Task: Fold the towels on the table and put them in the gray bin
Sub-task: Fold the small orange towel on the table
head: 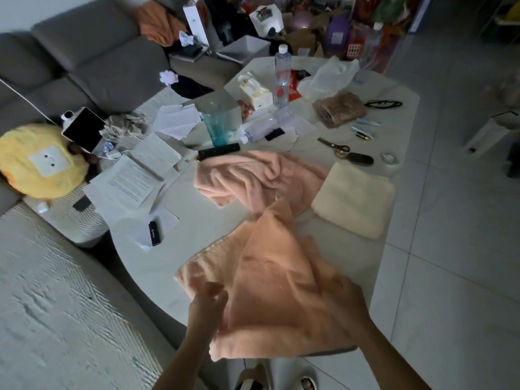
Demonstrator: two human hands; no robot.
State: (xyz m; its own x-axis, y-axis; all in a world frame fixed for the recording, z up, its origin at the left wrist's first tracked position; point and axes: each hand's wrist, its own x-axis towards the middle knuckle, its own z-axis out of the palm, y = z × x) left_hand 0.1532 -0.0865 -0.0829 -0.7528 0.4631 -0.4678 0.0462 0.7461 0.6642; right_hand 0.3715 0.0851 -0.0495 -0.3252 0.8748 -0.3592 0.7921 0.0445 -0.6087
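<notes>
An orange towel (270, 280) lies spread at the near edge of the white table (197, 232), partly hanging over it. My left hand (209, 301) pinches the towel's near left edge. My right hand (344, 302) rests on its right side and grips the cloth there. Beyond it, a pink towel (253, 178) lies crumpled in the middle of the table. A cream towel (354, 198) sits folded to the right. A gray open bin (244, 47) stands on the floor past the table's far end.
The far half of the table holds papers (132, 181), a teal glass (216, 125), plastic bottles (282, 77), a tissue box (256, 92), scissors (334, 146) and a remote (219, 152). A gray sofa (84, 52) with a yellow cushion (39, 161) lies to the left.
</notes>
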